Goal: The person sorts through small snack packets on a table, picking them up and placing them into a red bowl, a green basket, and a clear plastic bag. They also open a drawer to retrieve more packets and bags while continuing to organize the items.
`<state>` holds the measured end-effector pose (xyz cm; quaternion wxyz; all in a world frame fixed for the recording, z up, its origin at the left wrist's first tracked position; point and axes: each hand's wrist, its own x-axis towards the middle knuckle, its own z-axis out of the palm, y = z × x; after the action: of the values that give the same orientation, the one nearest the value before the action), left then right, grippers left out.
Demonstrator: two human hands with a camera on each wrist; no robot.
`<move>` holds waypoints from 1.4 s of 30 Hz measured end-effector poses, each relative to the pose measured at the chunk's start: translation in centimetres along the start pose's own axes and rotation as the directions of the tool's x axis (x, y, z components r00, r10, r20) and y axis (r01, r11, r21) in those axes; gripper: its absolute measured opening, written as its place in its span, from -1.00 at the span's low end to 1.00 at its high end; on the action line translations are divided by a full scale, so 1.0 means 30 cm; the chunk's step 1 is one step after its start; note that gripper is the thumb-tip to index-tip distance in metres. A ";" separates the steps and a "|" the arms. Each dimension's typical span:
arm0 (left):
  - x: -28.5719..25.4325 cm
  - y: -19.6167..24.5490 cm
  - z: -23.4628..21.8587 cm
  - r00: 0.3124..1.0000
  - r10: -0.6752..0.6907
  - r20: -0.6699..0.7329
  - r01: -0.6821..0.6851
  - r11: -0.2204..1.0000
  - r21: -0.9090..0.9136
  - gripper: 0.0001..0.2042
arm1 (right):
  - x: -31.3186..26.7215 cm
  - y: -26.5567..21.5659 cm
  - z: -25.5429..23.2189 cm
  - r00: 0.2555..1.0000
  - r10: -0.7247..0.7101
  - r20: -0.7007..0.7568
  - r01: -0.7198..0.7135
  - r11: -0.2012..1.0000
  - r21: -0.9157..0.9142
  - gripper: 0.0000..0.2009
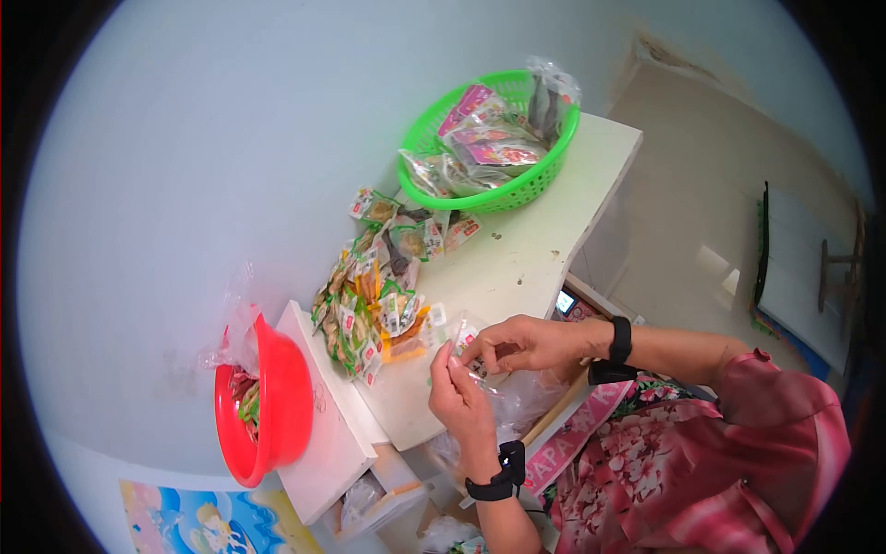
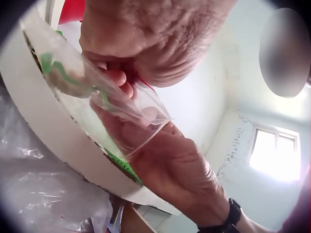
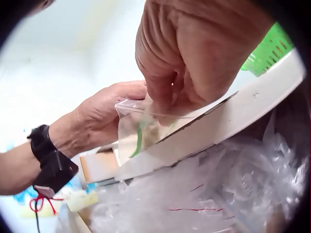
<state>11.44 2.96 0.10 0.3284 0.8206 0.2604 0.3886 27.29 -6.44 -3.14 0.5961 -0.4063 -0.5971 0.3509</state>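
My left hand point(image 1: 461, 403) holds a small clear zip bag point(image 3: 125, 127) by its edge, fingers and thumb bent over the plastic. My right hand point(image 1: 528, 343) meets it at the bag's mouth, with curled fingers point(image 3: 165, 99) reaching down past the zip strip. Through the film in the left wrist view, those fingertips show close to a small beige and green snack packet point(image 2: 70, 86). In the head view the hands hide most of the bag. A pile of small snack packets point(image 1: 369, 295) lies on the white table point(image 1: 480, 268) just beyond my hands.
A green basket point(image 1: 517, 196) with larger packs stands at the table's far end. On the left a red basin point(image 1: 286, 402) holds more packets. Below my hands, clear plastic bags point(image 1: 526, 402) fill an open drawer, where a lit phone point(image 1: 565, 301) also lies.
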 end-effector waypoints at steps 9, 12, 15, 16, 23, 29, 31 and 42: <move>-0.034 0.004 0.001 0.998 -0.048 -0.033 0.054 0.973 0.225 -0.68 | 0.027 -0.046 0.024 0.986 -0.095 -0.137 -0.004 0.808 -0.589 -0.73; -0.027 0.035 -0.008 0.998 -0.063 0.016 0.057 0.965 0.257 -0.66 | 0.035 -0.045 0.012 0.998 -0.039 -0.058 0.001 0.840 -0.543 -0.73; -0.018 0.036 0.006 0.999 0.050 -0.023 -0.043 0.973 0.227 -0.66 | 0.050 -0.035 0.032 0.999 -0.021 0.040 0.038 0.877 -0.479 -0.72; -0.011 0.036 0.007 0.997 0.069 -0.044 -0.058 0.976 0.210 -0.66 | 0.062 -0.028 0.028 0.997 0.036 0.066 -0.006 0.910 -0.415 -0.72; -0.007 0.000 -0.031 0.997 0.063 -0.045 -0.061 0.997 0.038 -0.66 | 0.131 0.013 0.077 0.974 0.120 0.194 -0.083 0.979 -0.188 -0.72; -0.029 -0.083 -0.051 0.993 -0.116 -0.030 0.117 0.993 0.023 -0.68 | 0.171 -0.048 0.000 0.971 0.165 0.171 -0.124 0.967 -0.224 -0.76; -0.037 -0.099 -0.040 0.992 -0.125 0.023 0.122 0.988 0.096 -0.68 | 0.183 -0.075 -0.060 0.964 0.260 0.056 -0.244 0.950 -0.195 -0.79; -0.030 -0.178 -0.071 0.959 -0.215 0.184 0.256 0.938 -0.236 -0.62 | 0.360 -0.040 -0.246 0.936 0.249 -0.248 -0.351 0.647 -0.677 -0.81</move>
<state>8.30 6.53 -3.24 0.4955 0.7615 0.2781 0.3117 34.99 2.34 2.88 0.3639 -0.7201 -0.5691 0.1587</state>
